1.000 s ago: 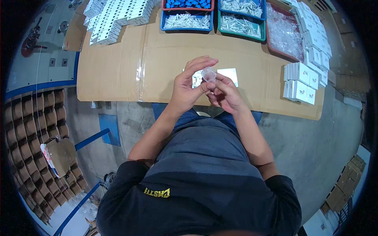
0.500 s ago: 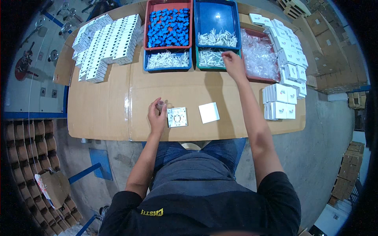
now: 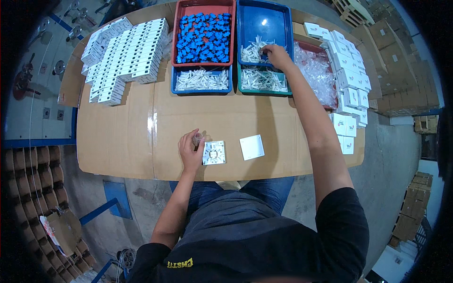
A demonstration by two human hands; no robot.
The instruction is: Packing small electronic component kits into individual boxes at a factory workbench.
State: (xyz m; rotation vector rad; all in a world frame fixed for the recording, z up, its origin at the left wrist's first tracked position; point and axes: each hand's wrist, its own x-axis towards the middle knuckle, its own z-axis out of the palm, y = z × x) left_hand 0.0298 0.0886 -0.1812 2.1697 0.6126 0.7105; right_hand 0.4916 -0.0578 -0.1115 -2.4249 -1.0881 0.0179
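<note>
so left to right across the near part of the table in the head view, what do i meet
left hand around a clear piece, patterned white square, plain white square, right forearm, stacked white boxes

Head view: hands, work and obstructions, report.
Left hand around small clear plastic cup, near square white patterned panel. Right hand at slim white pieces in rear blue plastic tray, grip unclear. No obstruction seen.

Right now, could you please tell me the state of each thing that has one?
Left hand: holding clear cup
Right hand: at white pieces, hold unclear
Upper blue tray: partly filled
Red tray: holding blue parts
Blank white square: lying flat
Patterned square: lying flat
White boxes: stacked
</note>
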